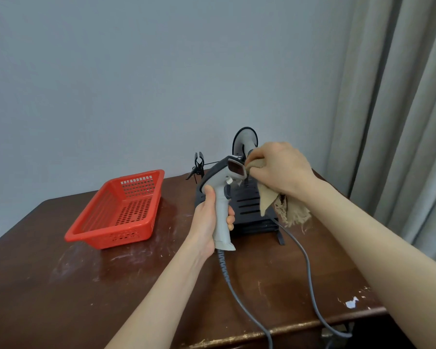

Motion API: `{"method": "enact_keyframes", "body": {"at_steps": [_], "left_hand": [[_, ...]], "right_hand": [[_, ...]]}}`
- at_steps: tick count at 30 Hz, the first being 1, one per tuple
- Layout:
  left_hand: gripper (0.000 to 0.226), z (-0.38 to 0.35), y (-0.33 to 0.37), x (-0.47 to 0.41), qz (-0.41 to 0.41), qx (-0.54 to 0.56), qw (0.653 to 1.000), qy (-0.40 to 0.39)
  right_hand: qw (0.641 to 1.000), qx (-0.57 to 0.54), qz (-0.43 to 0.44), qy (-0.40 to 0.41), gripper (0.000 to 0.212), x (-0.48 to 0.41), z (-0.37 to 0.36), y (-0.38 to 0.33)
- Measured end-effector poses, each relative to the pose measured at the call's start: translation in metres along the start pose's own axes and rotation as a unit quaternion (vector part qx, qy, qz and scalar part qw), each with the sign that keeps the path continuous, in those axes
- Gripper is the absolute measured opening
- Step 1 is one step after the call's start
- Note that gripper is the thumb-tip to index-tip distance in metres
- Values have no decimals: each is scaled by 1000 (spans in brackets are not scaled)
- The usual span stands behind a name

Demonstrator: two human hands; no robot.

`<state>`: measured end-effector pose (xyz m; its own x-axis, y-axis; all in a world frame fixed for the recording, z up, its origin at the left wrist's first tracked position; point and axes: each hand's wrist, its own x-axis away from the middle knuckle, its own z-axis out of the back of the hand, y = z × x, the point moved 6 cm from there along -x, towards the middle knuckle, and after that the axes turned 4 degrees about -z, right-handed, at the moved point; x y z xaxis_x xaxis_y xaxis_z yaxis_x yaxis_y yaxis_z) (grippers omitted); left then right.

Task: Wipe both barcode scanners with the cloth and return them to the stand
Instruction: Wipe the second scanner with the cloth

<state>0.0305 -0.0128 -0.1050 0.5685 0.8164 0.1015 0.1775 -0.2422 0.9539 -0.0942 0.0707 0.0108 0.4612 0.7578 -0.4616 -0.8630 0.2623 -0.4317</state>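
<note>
Over the black stand (247, 205), towards the rear of the wooden table (61, 285), our left hand (207, 222) grips the grey barcode scanner (220, 220) by its handle; our right hand (282, 167) pinches the tan cloth (267, 200) at the scan window. Risks we judge: the frayed cloth hem may snag on the stand, and the trailing cable (223, 265) (it runs off the table front) could jerk the scanner if caught. We can read no brand, label or writing.
</note>
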Motion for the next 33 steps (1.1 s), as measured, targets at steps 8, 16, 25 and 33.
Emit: {"method": "enact_keyframes", "body": {"at_steps": [8,16,25,33], "left_hand": [[58,-3,0,3,10,21,1000,-10],[59,-3,-4,1,37,56,998,-17],[59,-10,-11,3,75,97,991,-49],[58,-11,-7,5,64,71,995,-39]], "right_hand": [[1000,11,23,13,21,1,-12,-2],[999,-35,9,12,19,1,-11,-4],[997,-68,-11,21,19,3,-6,-6],[988,-156,-1,8,15,-6,-14,-14]]}}
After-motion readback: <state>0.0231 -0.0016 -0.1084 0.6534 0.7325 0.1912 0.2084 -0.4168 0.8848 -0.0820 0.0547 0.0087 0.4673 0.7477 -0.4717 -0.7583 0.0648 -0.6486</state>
